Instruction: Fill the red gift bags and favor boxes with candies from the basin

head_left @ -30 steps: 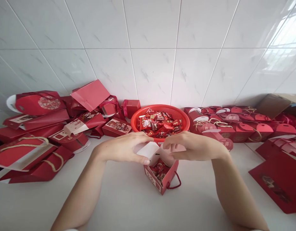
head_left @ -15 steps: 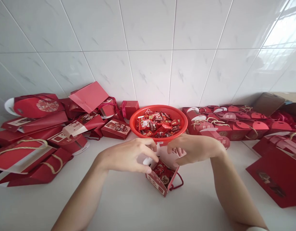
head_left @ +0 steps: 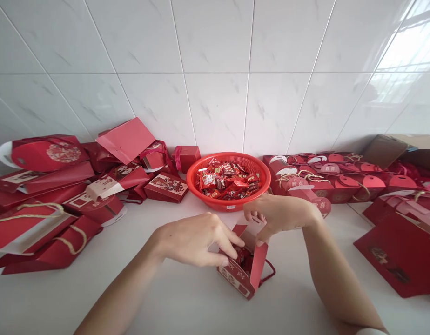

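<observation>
A small red box (head_left: 236,278) stands with its top unfolded at the middle of the white table, red-wrapped candies (head_left: 243,258) visible inside. My left hand (head_left: 204,239) reaches over its left side, fingers bent at the opening and the near-left wall. On the far right, my right hand (head_left: 281,216) pinches the raised right flap (head_left: 259,260) between thumb and fingers. A dark red cord handle (head_left: 269,274) loops out at the right of the box. Behind it, a red plastic basket (head_left: 229,204) holds many wrapped candies.
Red gift boxes (head_left: 64,156) with rope or ribbon handles are heaped at the left. More closed boxes (head_left: 340,188) line the wall at the right, near a large red box (head_left: 399,256) and a brown carton (head_left: 386,149). White tiles (head_left: 218,107) rise behind.
The box has shifted slightly right and nearer, and its right flap now stands raised. My left hand has moved down and right over the opening; my right hand is lower at the flap.
</observation>
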